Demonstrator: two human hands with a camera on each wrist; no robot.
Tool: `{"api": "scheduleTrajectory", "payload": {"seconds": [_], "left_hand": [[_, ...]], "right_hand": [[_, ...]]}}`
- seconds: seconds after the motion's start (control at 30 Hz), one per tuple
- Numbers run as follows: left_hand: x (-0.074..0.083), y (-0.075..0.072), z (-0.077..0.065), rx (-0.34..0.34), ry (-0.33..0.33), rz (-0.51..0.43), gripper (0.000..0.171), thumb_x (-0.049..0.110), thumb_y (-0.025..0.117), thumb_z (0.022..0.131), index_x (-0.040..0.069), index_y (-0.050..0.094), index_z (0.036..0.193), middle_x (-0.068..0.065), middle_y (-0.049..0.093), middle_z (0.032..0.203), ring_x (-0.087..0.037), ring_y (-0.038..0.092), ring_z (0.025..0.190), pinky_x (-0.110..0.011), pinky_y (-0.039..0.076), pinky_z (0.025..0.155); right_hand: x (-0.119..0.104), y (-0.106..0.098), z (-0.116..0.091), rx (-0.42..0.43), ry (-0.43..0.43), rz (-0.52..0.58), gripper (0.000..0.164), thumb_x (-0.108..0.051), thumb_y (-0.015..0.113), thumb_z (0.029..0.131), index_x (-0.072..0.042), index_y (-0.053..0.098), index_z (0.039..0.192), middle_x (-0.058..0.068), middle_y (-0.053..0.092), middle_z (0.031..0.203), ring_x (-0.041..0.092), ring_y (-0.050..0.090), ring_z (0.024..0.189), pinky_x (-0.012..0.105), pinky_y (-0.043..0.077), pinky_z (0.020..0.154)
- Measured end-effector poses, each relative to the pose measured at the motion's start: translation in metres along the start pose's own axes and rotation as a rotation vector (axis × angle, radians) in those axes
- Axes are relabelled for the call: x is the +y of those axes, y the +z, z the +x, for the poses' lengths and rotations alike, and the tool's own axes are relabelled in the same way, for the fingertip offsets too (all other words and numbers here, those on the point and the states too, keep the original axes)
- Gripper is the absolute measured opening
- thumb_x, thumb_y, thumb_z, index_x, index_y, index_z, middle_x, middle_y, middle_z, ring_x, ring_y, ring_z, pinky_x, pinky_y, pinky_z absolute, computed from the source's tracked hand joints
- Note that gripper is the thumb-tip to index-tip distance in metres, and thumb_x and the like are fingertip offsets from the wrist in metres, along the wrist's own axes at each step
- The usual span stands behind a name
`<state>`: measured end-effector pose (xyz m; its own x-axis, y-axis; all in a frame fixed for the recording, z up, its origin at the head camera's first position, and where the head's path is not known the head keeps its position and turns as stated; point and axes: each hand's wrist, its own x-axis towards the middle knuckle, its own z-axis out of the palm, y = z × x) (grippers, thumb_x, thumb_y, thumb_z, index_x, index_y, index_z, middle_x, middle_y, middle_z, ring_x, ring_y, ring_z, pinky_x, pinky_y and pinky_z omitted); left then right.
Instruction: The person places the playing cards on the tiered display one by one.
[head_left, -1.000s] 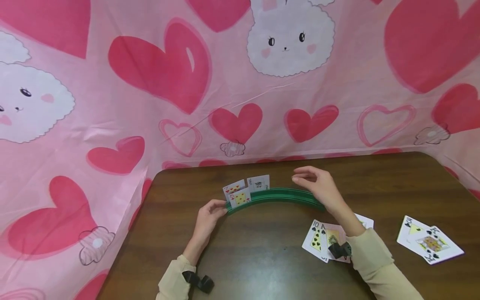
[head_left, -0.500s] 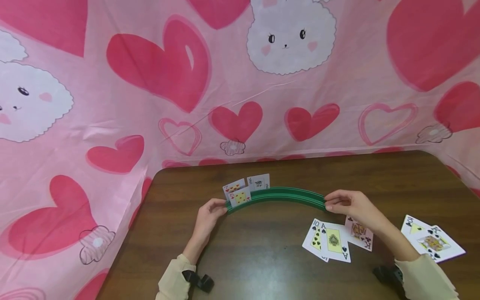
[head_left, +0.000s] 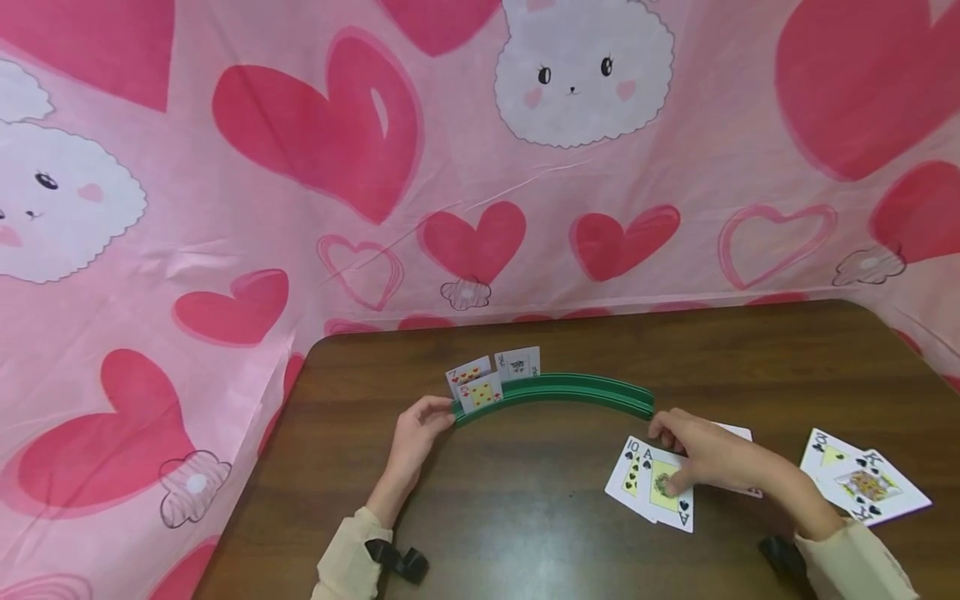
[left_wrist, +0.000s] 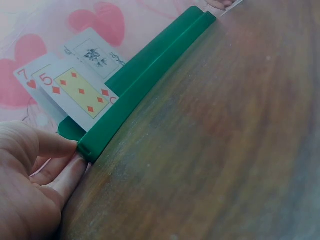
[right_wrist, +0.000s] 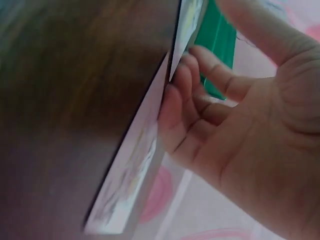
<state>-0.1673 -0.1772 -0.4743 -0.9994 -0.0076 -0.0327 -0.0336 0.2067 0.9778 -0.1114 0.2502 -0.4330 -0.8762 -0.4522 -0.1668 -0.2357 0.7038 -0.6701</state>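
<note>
A curved green card holder (head_left: 562, 386) lies on the table. Its left end is pinched between the thumb and fingers of my left hand (head_left: 414, 429), seen closely in the left wrist view. Standing in it are a five of diamonds (left_wrist: 75, 92) in front, a seven of hearts (left_wrist: 30, 80) behind, and a joker (head_left: 517, 364) to the right. My right hand (head_left: 712, 454) is over loose cards, its thumb on the ace of spades (head_left: 678, 502) and its other fingers bent, apart from the thumb. Beneath the ace a ten of spades (head_left: 626, 479) shows partly.
Another card (head_left: 742, 433) lies partly hidden under the right hand. Farther right, a king (head_left: 873, 487) overlaps a card with a club pip (head_left: 821, 446) on the wooden table (head_left: 510, 517). Behind hangs a pink heart-print cloth (head_left: 442, 142).
My right hand has gone to the holder's right end, then down onto the ace of spades, which has shifted and turned slightly. The left hand keeps its place.
</note>
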Motion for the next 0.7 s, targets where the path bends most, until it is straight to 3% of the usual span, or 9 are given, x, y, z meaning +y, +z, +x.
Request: {"api": "scheduleTrajectory", "payload": {"seconds": [0.13, 0.33, 0.53, 0.7], "left_hand": [[0.0005, 0.0003, -0.0008, -0.005, 0.003, -0.002, 0.019, 0.002, 0.066, 0.098, -0.004, 0.07, 0.116, -0.016, 0.07, 0.121, -0.027, 0.067, 0.111, -0.042, 0.051, 0.096], [-0.0013, -0.0012, -0.0018, -0.013, 0.01, -0.017, 0.021, 0.003, 0.066, 0.098, -0.006, 0.069, 0.117, -0.017, 0.069, 0.122, -0.028, 0.067, 0.112, -0.039, 0.052, 0.094], [-0.0011, -0.0014, -0.0021, -0.017, 0.017, -0.018, 0.021, 0.002, 0.066, 0.098, -0.006, 0.069, 0.117, -0.017, 0.07, 0.121, -0.027, 0.067, 0.111, -0.04, 0.052, 0.094], [0.0018, 0.0002, -0.0031, -0.018, 0.016, -0.028, 0.021, 0.003, 0.066, 0.098, -0.006, 0.069, 0.117, -0.017, 0.07, 0.121, -0.027, 0.067, 0.11, -0.037, 0.051, 0.094]], "right_hand": [[-0.0058, 0.0042, 0.0017, 0.017, 0.08, -0.035, 0.059, -0.016, 0.098, 0.067, -0.004, 0.057, 0.108, 0.003, 0.052, 0.091, 0.021, 0.051, 0.085, 0.03, 0.042, 0.07], [-0.0055, 0.0046, 0.0014, 0.046, 0.062, -0.037, 0.051, -0.015, 0.096, 0.068, -0.007, 0.057, 0.099, 0.0, 0.051, 0.081, 0.019, 0.05, 0.077, 0.029, 0.038, 0.065], [-0.0033, 0.0005, 0.0007, 0.1, 0.014, -0.049, 0.042, -0.008, 0.09, 0.077, -0.006, 0.059, 0.106, -0.001, 0.058, 0.086, 0.018, 0.055, 0.081, 0.03, 0.046, 0.068], [-0.0016, -0.0039, -0.0012, 0.163, -0.017, -0.09, 0.04, -0.004, 0.085, 0.082, -0.003, 0.065, 0.116, 0.004, 0.069, 0.1, 0.022, 0.06, 0.087, 0.041, 0.053, 0.075]]}}
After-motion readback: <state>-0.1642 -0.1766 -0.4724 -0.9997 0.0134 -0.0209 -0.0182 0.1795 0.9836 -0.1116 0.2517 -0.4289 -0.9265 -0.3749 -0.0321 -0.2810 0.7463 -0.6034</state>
